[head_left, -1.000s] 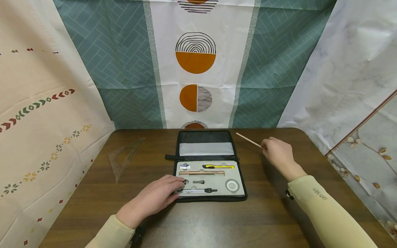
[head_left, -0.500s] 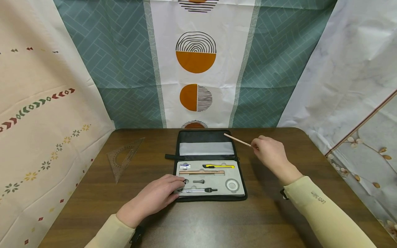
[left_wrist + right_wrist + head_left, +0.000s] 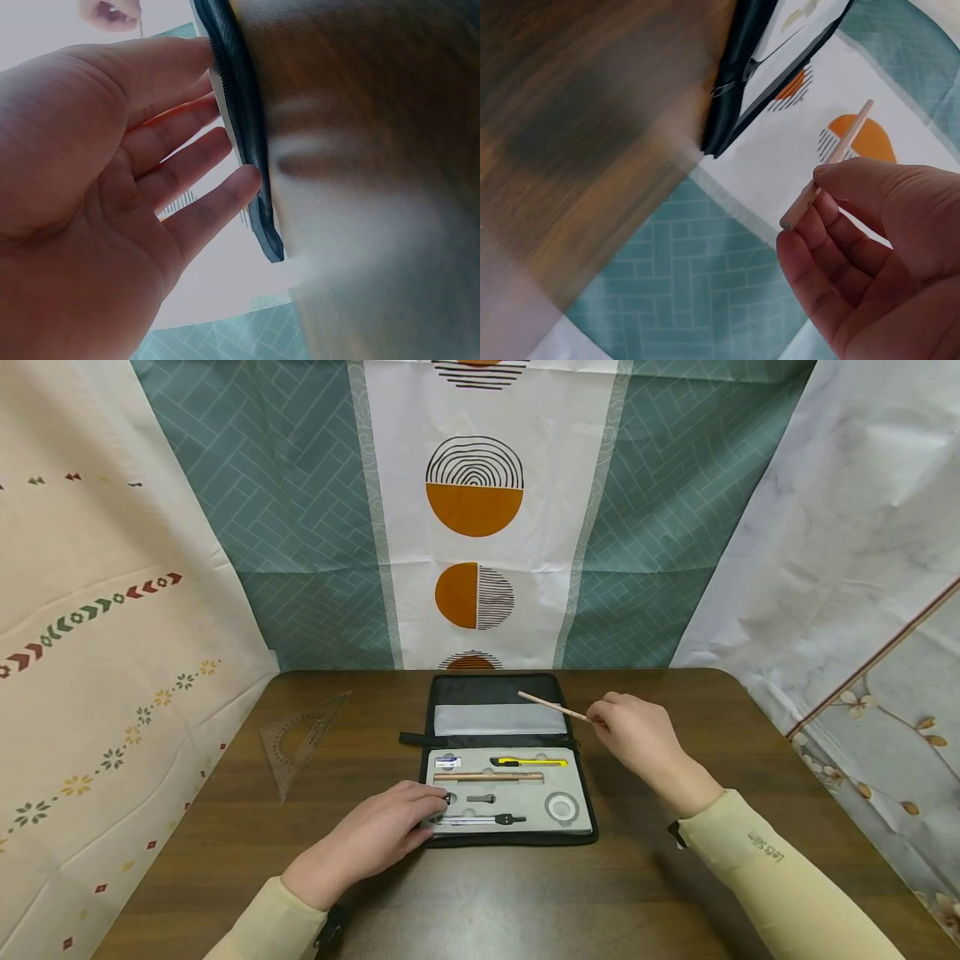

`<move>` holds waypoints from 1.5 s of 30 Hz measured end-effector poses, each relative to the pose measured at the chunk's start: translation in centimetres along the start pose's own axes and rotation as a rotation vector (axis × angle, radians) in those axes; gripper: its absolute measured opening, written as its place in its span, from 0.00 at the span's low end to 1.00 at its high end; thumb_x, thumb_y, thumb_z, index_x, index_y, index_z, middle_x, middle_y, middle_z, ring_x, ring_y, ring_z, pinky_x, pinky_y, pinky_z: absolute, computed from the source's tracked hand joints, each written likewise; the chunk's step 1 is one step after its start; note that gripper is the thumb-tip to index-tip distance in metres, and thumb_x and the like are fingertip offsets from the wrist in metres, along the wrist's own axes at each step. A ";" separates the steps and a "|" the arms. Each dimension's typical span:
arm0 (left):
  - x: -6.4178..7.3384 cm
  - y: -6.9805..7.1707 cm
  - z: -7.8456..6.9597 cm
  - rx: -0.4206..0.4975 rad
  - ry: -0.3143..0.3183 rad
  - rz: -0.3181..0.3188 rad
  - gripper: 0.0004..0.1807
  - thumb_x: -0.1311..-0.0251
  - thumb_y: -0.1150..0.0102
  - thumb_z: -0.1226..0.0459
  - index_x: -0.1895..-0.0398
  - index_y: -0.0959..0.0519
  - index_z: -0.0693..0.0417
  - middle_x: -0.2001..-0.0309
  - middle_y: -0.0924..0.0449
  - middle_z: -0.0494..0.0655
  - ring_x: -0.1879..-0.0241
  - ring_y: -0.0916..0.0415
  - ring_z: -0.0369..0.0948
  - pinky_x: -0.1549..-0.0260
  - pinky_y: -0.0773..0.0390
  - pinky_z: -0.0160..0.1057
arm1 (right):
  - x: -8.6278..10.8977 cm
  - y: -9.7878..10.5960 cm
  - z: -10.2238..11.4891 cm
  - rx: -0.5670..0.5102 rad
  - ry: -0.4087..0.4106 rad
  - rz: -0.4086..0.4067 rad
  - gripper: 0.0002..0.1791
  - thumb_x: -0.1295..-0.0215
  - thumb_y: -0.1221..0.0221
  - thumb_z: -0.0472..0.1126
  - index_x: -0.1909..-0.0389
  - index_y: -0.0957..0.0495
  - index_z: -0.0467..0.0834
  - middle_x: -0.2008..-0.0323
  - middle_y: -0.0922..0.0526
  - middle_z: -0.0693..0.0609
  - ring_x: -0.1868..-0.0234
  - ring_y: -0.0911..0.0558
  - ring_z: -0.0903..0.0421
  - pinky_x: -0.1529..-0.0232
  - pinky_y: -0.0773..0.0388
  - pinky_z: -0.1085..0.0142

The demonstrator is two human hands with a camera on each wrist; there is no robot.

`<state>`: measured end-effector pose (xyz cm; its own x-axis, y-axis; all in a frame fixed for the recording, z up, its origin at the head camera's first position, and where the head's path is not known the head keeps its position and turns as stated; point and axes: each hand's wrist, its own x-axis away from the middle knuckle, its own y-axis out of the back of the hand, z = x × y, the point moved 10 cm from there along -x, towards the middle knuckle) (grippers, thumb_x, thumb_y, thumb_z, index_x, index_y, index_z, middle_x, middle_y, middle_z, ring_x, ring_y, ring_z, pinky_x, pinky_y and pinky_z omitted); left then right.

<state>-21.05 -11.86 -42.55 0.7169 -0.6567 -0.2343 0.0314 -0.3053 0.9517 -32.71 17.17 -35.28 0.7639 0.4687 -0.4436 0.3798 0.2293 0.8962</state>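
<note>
A slim light-wood pencil (image 3: 553,704) is pinched between the thumb and fingers of my right hand (image 3: 637,739). It points left, raised over the right side of an open black zip case (image 3: 480,690). My left hand (image 3: 375,835), its fingers fairly straight, rests on the case's left edge; in the left wrist view the fingertips touch the zipped rim (image 3: 238,97). The case's grey tray (image 3: 517,789) holds an eraser (image 3: 447,762), a yellow utility knife (image 3: 528,762), another pencil (image 3: 487,777), a small grey piece (image 3: 481,799), a compass (image 3: 498,820) and a round white ring (image 3: 561,808).
A clear set square (image 3: 283,772) with a protractor cutout lies on the brown wooden table (image 3: 480,902), left of the case. A patterned cloth (image 3: 307,527) hangs behind the table's far edge. Fabric walls stand on both sides.
My right hand has carried the pencil left, from the table's right side to over the case's right part. My left hand has stayed on the case edge.
</note>
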 end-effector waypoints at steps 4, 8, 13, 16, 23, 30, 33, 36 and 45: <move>0.0 0.0 0.0 -0.001 0.001 0.002 0.18 0.32 0.23 0.68 0.41 0.12 0.56 0.34 0.15 0.49 0.36 0.18 0.47 0.41 0.15 0.49 | 0.0 0.0 1.0 -0.004 0.038 -0.016 0.10 0.40 0.25 0.28 0.62 0.09 0.45 0.66 0.14 0.52 0.66 0.14 0.50 0.71 0.16 0.51; -0.1 0.0 0.1 0.000 0.006 0.006 0.18 0.32 0.23 0.68 0.41 0.12 0.56 0.34 0.15 0.49 0.36 0.18 0.47 0.41 0.15 0.50 | 0.0 -0.2 1.9 -0.016 0.059 -0.004 0.09 0.38 0.24 0.30 0.61 0.09 0.45 0.66 0.14 0.53 0.66 0.14 0.50 0.71 0.16 0.52; -0.1 0.0 0.1 0.007 0.008 0.008 0.18 0.32 0.23 0.69 0.40 0.12 0.56 0.34 0.15 0.49 0.36 0.18 0.47 0.41 0.15 0.50 | 0.1 -0.6 3.0 -0.028 0.099 0.007 0.09 0.38 0.23 0.30 0.60 0.08 0.45 0.64 0.13 0.52 0.64 0.13 0.50 0.69 0.15 0.52; -0.1 0.0 0.1 0.006 0.007 0.008 0.18 0.32 0.23 0.69 0.40 0.12 0.56 0.34 0.15 0.49 0.36 0.18 0.47 0.41 0.15 0.49 | 0.2 -0.9 3.7 -0.031 0.130 0.012 0.10 0.38 0.24 0.29 0.60 0.08 0.45 0.63 0.12 0.52 0.63 0.12 0.50 0.68 0.14 0.53; -0.1 -0.1 0.1 0.007 0.013 0.006 0.18 0.33 0.22 0.68 0.40 0.12 0.55 0.34 0.15 0.48 0.36 0.18 0.46 0.41 0.14 0.49 | 0.2 -1.4 5.5 -0.032 0.181 0.040 0.11 0.40 0.23 0.29 0.61 0.08 0.46 0.65 0.14 0.54 0.65 0.15 0.53 0.72 0.17 0.58; 0.0 -0.1 0.1 0.009 0.017 0.009 0.18 0.32 0.23 0.68 0.40 0.12 0.55 0.34 0.15 0.48 0.36 0.18 0.46 0.41 0.14 0.49 | 0.2 -2.4 7.1 -0.033 0.212 0.085 0.10 0.39 0.20 0.32 0.60 0.07 0.47 0.63 0.12 0.53 0.62 0.13 0.53 0.67 0.14 0.59; 0.0 -0.1 0.1 0.008 0.017 0.009 0.18 0.32 0.23 0.68 0.40 0.12 0.55 0.34 0.15 0.48 0.36 0.18 0.46 0.41 0.14 0.49 | 0.3 -2.6 7.6 -0.034 0.223 0.095 0.10 0.39 0.19 0.33 0.59 0.07 0.47 0.63 0.11 0.53 0.62 0.13 0.53 0.67 0.14 0.59; -0.1 -0.1 0.1 0.008 0.017 0.009 0.18 0.32 0.23 0.68 0.40 0.12 0.55 0.34 0.15 0.48 0.36 0.18 0.46 0.41 0.14 0.49 | 0.4 -2.7 8.3 -0.036 0.252 0.083 0.10 0.39 0.20 0.33 0.60 0.07 0.48 0.65 0.13 0.54 0.64 0.14 0.54 0.69 0.15 0.60; 0.0 0.0 0.1 0.010 0.012 0.004 0.18 0.32 0.23 0.69 0.40 0.12 0.56 0.34 0.15 0.48 0.36 0.18 0.46 0.41 0.14 0.48 | 0.6 -3.2 10.4 -0.053 0.337 0.068 0.09 0.38 0.21 0.32 0.63 0.09 0.48 0.67 0.15 0.56 0.69 0.16 0.57 0.72 0.19 0.64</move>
<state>-21.13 -11.88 -42.56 0.7252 -0.6498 -0.2279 0.0216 -0.3094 0.9507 -28.07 7.88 -38.45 0.5683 0.7376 -0.3647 0.2993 0.2275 0.9266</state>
